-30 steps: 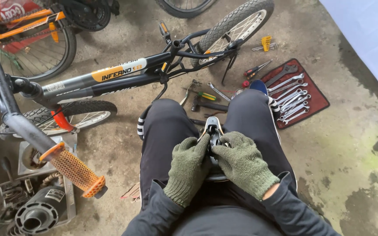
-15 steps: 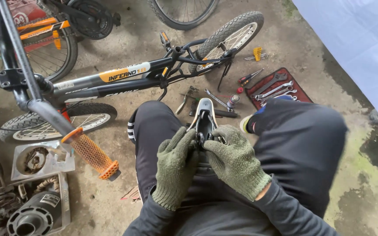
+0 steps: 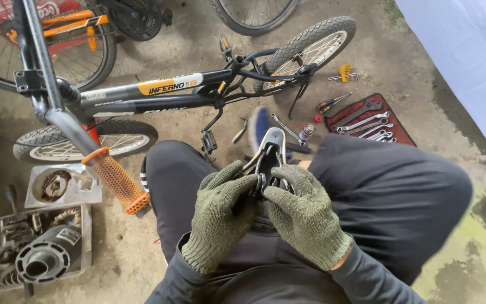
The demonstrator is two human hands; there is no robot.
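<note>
I sit on the floor with the bicycle saddle (image 3: 269, 160) upside down over my lap, between my knees, its nose pointing away toward the black bike frame (image 3: 158, 95); my left hand (image 3: 220, 217) is curled round its left side, gloved fingers closed on the shell and rail, and my right hand (image 3: 305, 217) is closed on the right side with thumb and forefinger pinching at the clamp hardware under the seat; exactly what small part they pinch I cannot tell through the gloves. To do this well I would keep the left hand firm so the saddle cannot twist, work the clamp squarely with the right, and hold it low over my thighs so any loose piece drops there; the spanners (image 3: 367, 125) lie far right on their red roll (image 3: 403, 134), within reach.
</note>
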